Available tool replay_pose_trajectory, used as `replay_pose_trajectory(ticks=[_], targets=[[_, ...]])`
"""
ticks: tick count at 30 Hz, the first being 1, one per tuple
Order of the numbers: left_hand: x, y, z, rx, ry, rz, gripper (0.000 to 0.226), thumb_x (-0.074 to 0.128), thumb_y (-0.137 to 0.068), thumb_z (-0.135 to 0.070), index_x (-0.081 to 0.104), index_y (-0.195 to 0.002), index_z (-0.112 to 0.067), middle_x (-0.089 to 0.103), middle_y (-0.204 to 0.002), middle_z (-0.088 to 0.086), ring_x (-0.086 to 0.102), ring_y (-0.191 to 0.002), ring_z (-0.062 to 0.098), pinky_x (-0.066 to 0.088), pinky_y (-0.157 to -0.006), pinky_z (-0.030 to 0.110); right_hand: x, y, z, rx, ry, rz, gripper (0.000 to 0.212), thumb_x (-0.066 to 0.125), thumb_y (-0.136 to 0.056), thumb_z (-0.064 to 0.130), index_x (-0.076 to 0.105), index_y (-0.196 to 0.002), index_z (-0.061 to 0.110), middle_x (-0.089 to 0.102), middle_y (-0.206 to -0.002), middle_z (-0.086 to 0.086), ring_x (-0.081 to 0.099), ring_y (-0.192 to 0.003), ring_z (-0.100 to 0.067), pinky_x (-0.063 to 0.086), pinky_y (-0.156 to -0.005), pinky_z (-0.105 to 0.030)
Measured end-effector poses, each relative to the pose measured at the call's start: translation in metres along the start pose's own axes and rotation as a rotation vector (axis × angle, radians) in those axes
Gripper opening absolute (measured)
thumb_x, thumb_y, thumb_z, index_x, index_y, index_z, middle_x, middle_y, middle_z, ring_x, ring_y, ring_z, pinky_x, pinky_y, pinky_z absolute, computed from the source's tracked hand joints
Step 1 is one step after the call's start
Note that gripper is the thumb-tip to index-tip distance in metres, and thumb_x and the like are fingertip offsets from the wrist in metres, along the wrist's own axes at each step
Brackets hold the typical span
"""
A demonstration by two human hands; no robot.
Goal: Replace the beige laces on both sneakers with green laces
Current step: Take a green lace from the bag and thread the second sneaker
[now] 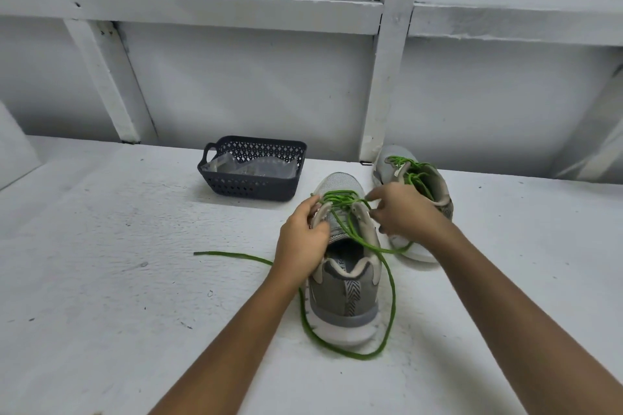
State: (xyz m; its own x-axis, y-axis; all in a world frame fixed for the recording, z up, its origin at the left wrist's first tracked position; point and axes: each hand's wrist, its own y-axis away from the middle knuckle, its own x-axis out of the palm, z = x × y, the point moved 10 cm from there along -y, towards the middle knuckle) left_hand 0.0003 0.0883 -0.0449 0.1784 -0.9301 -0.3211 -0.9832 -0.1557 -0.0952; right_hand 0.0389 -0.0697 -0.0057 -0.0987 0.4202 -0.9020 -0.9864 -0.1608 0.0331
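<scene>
A grey sneaker (344, 296) stands on the white table, heel toward me, with a green lace (387, 313) threaded through its front eyelets. Loose lace ends trail left across the table and loop round the heel. My left hand (300, 239) grips the sneaker's left eyelet flap. My right hand (401, 212) pinches the green lace at the right eyelets. A second grey sneaker (428, 189) sits behind my right hand, laced in green, partly hidden.
A dark perforated basket (253, 185) holding clear plastic bags stands at the back, left of the sneakers. A white framed wall (236, 77) rises behind the table (118, 280).
</scene>
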Motion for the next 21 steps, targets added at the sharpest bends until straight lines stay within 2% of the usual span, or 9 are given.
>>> replay_pose_trajectory(ticks=[3,5,7,10,16,19,21], targets=[[-0.002,0.0,0.002,0.01,0.01,-0.011,0.05,0.05,-0.091,-0.008,0.048,-0.138,-0.022,0.057,-0.126,-0.006,0.052,-0.081,-0.01,0.035,-0.067,-0.002,0.004,-0.008,0.006,-0.044,0.089,-0.093,0.021,0.049,-0.088,0.009,0.068,-0.096,0.002,0.069,-0.08,-0.021,0.065,-0.079,-0.035,0.053,-0.074,-0.037],[-0.003,-0.001,0.003,0.021,0.013,-0.022,0.049,0.048,-0.09,-0.005,0.049,-0.137,-0.021,0.057,-0.108,-0.012,0.05,-0.067,-0.024,0.033,-0.057,-0.007,-0.001,-0.014,0.001,-0.019,0.047,-0.196,0.019,0.046,-0.089,0.009,0.061,-0.094,-0.003,0.067,-0.082,-0.025,0.062,-0.085,-0.039,0.05,-0.076,-0.038],[-0.004,-0.001,0.002,0.036,0.011,-0.031,0.048,0.048,-0.09,-0.004,0.052,-0.135,-0.022,0.053,-0.096,-0.017,0.046,-0.06,-0.03,0.034,-0.055,-0.007,-0.009,-0.022,-0.003,0.009,-0.001,-0.312,0.018,0.042,-0.089,0.005,0.055,-0.097,-0.005,0.064,-0.091,-0.029,0.058,-0.094,-0.042,0.043,-0.074,-0.039],[-0.005,0.0,0.0,0.054,0.017,-0.035,0.047,0.05,-0.09,-0.004,0.055,-0.132,-0.023,0.054,-0.095,-0.02,0.047,-0.063,-0.029,0.035,-0.057,-0.006,-0.019,-0.033,-0.001,0.033,-0.105,-0.412,0.022,0.041,-0.087,-0.001,0.055,-0.104,-0.005,0.062,-0.102,-0.028,0.054,-0.098,-0.041,0.041,-0.074,-0.04],[-0.01,0.006,-0.005,0.086,0.033,-0.066,0.045,0.05,-0.089,-0.002,0.057,-0.13,-0.02,0.056,-0.108,-0.019,0.047,-0.067,-0.03,0.035,-0.06,-0.006,-0.006,-0.062,0.0,0.109,-0.124,-0.349,0.027,0.04,-0.088,0.0,0.054,-0.111,-0.001,0.061,-0.114,-0.024,0.051,-0.11,-0.039,0.039,-0.08,-0.037],[-0.011,0.008,-0.008,0.113,0.037,-0.059,0.049,0.049,-0.088,0.001,0.057,-0.129,-0.024,0.056,-0.086,-0.03,0.052,-0.061,-0.017,0.039,-0.059,-0.001,-0.005,-0.07,0.004,0.099,-0.138,-0.34,0.027,0.04,-0.089,0.001,0.054,-0.111,0.001,0.061,-0.113,-0.025,0.051,-0.11,-0.04,0.037,-0.077,-0.036],[-0.008,0.011,-0.012,0.134,0.019,-0.039,0.052,0.048,-0.087,0.001,0.056,-0.13,-0.028,0.056,-0.078,-0.024,0.053,-0.064,-0.004,0.041,-0.06,0.007,-0.006,-0.074,0.003,0.101,-0.158,-0.324,0.027,0.04,-0.09,0.004,0.055,-0.112,0.001,0.06,-0.115,-0.025,0.051,-0.11,-0.039,0.039,-0.081,-0.037]])
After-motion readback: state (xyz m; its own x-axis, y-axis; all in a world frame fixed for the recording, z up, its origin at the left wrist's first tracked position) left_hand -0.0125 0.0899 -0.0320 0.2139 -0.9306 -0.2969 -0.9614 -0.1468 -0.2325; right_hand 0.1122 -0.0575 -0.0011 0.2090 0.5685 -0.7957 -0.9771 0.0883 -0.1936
